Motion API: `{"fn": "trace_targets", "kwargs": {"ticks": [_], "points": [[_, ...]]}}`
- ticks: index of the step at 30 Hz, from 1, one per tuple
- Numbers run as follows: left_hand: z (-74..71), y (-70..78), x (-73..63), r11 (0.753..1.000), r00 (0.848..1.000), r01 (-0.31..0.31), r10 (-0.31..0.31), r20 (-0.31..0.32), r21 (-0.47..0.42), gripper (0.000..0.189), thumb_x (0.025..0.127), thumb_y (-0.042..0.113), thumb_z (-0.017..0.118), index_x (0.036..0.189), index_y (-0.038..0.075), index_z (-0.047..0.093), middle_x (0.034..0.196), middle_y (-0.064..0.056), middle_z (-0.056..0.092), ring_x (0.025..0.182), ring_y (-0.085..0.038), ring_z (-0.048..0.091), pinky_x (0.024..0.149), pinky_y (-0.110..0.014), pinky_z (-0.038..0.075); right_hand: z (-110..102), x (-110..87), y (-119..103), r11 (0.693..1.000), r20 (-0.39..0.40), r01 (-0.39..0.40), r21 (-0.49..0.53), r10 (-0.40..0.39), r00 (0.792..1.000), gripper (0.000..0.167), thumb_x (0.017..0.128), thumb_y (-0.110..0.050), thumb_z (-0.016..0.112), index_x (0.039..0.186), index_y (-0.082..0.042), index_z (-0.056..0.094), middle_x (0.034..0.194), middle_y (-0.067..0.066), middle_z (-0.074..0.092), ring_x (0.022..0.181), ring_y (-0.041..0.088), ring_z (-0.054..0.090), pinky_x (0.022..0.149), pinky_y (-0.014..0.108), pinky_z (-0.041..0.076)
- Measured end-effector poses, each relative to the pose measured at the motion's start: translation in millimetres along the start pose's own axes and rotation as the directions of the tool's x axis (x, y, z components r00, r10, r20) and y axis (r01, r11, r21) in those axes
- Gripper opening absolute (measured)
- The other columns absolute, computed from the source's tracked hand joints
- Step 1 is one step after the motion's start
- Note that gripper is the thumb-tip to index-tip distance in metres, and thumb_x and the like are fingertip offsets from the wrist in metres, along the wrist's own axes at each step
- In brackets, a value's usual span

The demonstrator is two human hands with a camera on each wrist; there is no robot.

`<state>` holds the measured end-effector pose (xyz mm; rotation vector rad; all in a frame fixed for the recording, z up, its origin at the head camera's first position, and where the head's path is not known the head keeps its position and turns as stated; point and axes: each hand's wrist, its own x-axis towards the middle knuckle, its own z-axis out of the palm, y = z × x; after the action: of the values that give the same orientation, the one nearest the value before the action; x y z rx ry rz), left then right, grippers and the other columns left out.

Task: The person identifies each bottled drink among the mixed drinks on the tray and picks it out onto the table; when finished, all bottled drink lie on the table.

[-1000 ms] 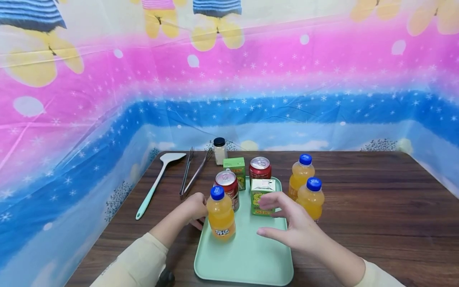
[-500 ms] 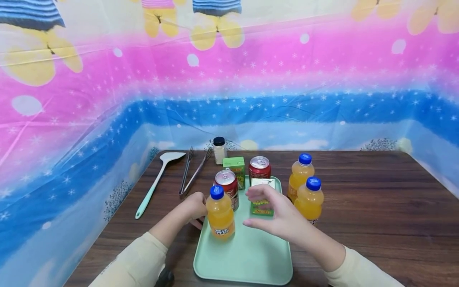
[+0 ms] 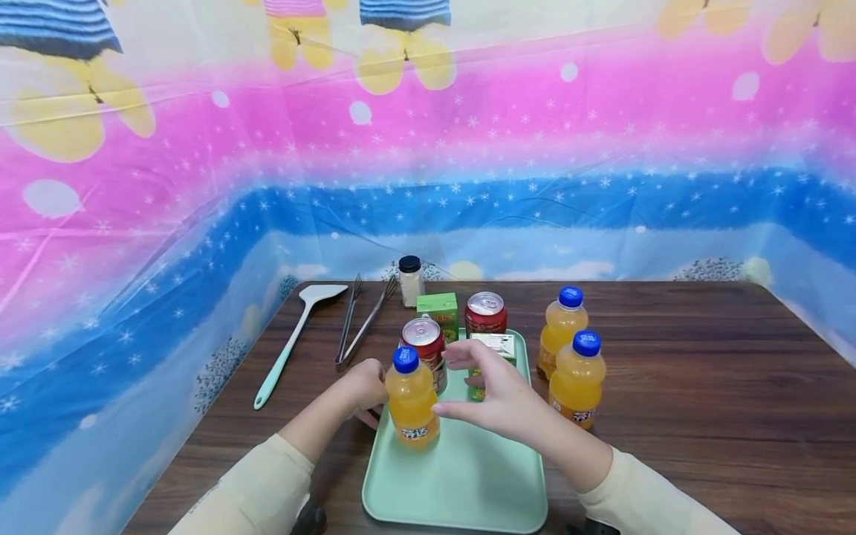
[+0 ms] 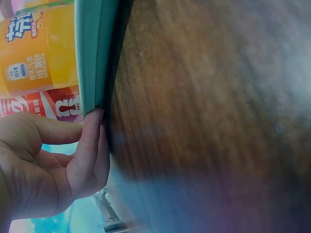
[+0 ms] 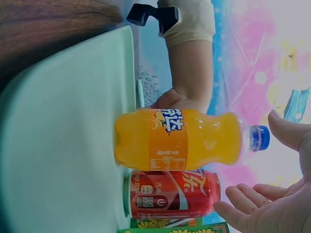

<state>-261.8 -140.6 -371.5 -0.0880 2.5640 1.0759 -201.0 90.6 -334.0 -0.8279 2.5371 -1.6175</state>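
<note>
On the left side of the pale green tray [image 3: 461, 483] stands an orange soda bottle [image 3: 411, 405] with a blue cap. My right hand [image 3: 501, 401] reaches over the tray beside it, thumb and fingers spread; in the right wrist view the bottle's cap [image 5: 260, 138] lies near the thumb, with nothing held. My left hand [image 3: 361, 385] is at the tray's left edge; in the left wrist view its thumb and fingers [image 4: 90, 145] pinch the tray rim [image 4: 92, 53]. Behind the bottle stands a red soda can [image 3: 420, 334]. A green drink carton [image 3: 496, 345] is partly hidden by my right hand.
Another red can [image 3: 485, 316] and a second green carton [image 3: 437, 306] stand at the tray's far end. Two more orange bottles [image 3: 563, 334] are on the table to the right. A spatula [image 3: 287, 357], metal tongs [image 3: 361, 327] and a black-lidded jar [image 3: 411, 284] lie or stand at the back left.
My right hand has moved left across the tray, from in front of the near carton to beside the orange soda bottle. My left hand stays at the tray's edge.
</note>
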Motion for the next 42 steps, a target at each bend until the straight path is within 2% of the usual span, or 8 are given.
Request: {"fn": "trace_targets", "kwargs": {"ticks": [10,15,22,28,37,42], "points": [[0.9,1.1,-0.4,1.000,1.000,-0.001,0.001,0.002,0.008,0.010,0.082,0.001,0.063,0.075,-0.002,0.057,0.079,-0.012,0.060,0.064,-0.024,0.063,0.049,-0.037,0.057,11,11.2,6,0.998,0.020,0.025,-0.050,-0.024,1.000,0.065,0.075,-0.029,0.079,0.128,-0.009,0.045,0.125,0.004,0.053,0.113,0.024,0.053,0.092,0.041,0.048],[0.8,0.7,-0.3,1.000,1.000,0.004,-0.004,-0.003,0.006,0.008,0.082,0.001,0.063,0.078,-0.002,0.057,0.081,-0.012,0.060,0.065,-0.024,0.063,0.048,-0.036,0.057,18,14.6,6,1.000,0.066,-0.004,-0.028,0.006,0.998,0.065,0.076,-0.031,0.078,0.128,-0.010,0.045,0.124,0.002,0.053,0.113,0.025,0.051,0.092,0.043,0.047],[1.0,-0.3,0.9,1.000,1.000,-0.001,0.001,0.003,-0.004,0.005,0.081,-0.001,0.062,0.080,-0.002,0.058,0.082,-0.012,0.060,0.065,-0.025,0.063,0.048,-0.037,0.056,25,16.4,7,0.999,0.098,-0.028,-0.020,0.030,0.995,0.064,0.076,-0.032,0.078,0.127,-0.012,0.046,0.122,0.001,0.053,0.108,0.019,0.052,0.091,0.044,0.048],[0.4,-1.1,1.9,1.000,1.000,0.000,0.000,0.000,-0.005,0.005,0.081,0.000,0.063,0.081,-0.003,0.058,0.082,-0.013,0.060,0.065,-0.025,0.062,0.048,-0.037,0.056,31,19.0,10,1.000,0.075,-0.002,-0.007,0.002,0.997,0.064,0.076,-0.033,0.078,0.126,-0.008,0.046,0.121,0.004,0.054,0.107,0.020,0.054,0.090,0.043,0.050],[1.2,-0.9,0.8,1.000,1.000,-0.007,0.007,-0.007,0.000,0.007,0.082,0.002,0.064,0.081,-0.002,0.058,0.080,-0.013,0.060,0.064,-0.025,0.063,0.047,-0.037,0.056,41,24.8,9,0.999,0.004,-0.037,-0.039,0.037,0.999,0.065,0.072,-0.037,0.081,0.121,-0.011,0.048,0.111,-0.001,0.053,0.097,0.015,0.054,0.084,0.041,0.051],[1.5,-1.1,0.0,1.000,1.000,-0.016,0.016,-0.007,-0.006,0.007,0.081,0.002,0.064,0.081,-0.003,0.059,0.080,-0.013,0.060,0.063,-0.025,0.063,0.047,-0.037,0.056,45,26.2,7,0.997,-0.001,-0.045,-0.059,0.045,0.999,0.065,0.071,-0.035,0.082,0.120,-0.011,0.047,0.110,-0.001,0.054,0.097,0.016,0.055,0.082,0.035,0.052]]}}
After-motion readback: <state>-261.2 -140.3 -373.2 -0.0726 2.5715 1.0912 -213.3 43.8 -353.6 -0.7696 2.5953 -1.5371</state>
